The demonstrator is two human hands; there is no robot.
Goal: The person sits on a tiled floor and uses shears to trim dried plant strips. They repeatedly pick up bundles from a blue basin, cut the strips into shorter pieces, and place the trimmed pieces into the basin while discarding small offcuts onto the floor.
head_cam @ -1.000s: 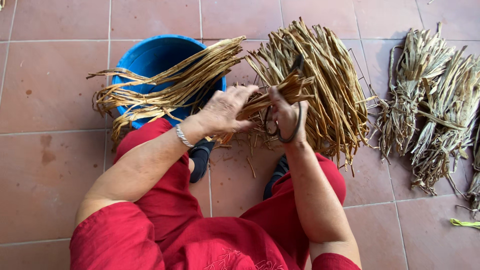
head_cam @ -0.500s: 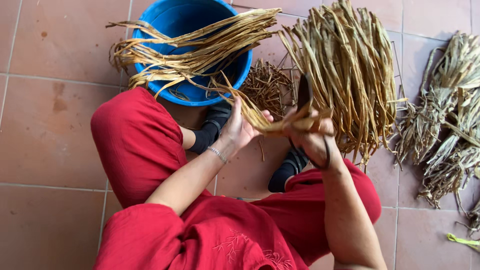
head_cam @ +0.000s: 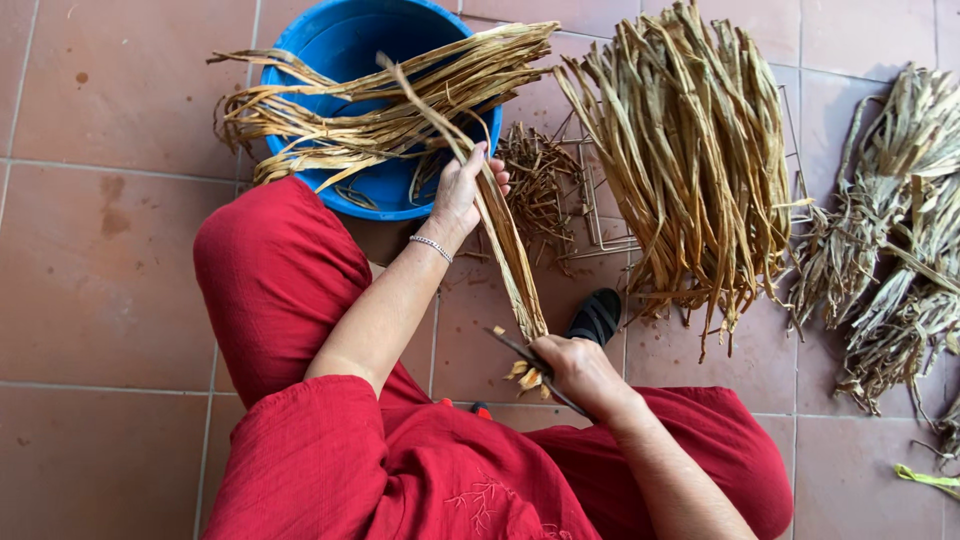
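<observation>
A person in red clothes sits on a floor of reddish tiles (head_cam: 120,260), seen from above. The left hand (head_cam: 462,190), with a thin bracelet at the wrist, has its grip closed around a small bunch of dried leaf strips (head_cam: 505,255) partway along their length. The strips run slanting from the blue bucket (head_cam: 335,45) down to the right hand (head_cam: 575,365). The right hand's grip is closed on a pair of scissors (head_cam: 525,358), whose dark blades sit at the lower end of the strips, where short frayed tips stick out. More dried strips (head_cam: 370,110) lie draped across the bucket's rim. To the right, a large bundle of strips (head_cam: 690,160) rests on a wire rack (head_cam: 600,215), with short trimmed bits (head_cam: 540,180) beside it. Farther right lies a paler heap of dried leaves (head_cam: 890,260). A dark shoe (head_cam: 598,315) shows between the knees.
</observation>
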